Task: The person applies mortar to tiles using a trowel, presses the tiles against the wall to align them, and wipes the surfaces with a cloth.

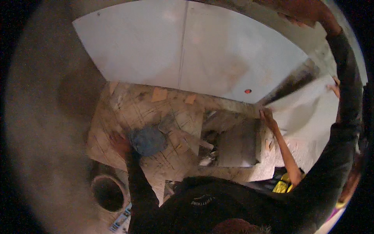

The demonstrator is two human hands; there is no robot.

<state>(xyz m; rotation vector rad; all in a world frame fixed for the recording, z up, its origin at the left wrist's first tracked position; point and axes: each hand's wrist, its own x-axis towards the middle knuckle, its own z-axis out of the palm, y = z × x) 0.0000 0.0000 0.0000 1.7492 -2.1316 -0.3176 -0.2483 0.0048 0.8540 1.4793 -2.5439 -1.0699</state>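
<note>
My left hand rests loose by the blue cloth on the scratched board, I can't tell how my raised right hand grips, and with the cloth out but not lifted, I guess much is left.

At the left, in dim light, a plain grey-brown surface, floor or wall hard to tell. Beside it, a scratched brown bench; near the bench's lower left edge, a round open-topped bin. Toward the right, brighter light.

Bundle — greyish blue; tabletop — brown, dark-streaked; panels, whitish-grey.
</note>
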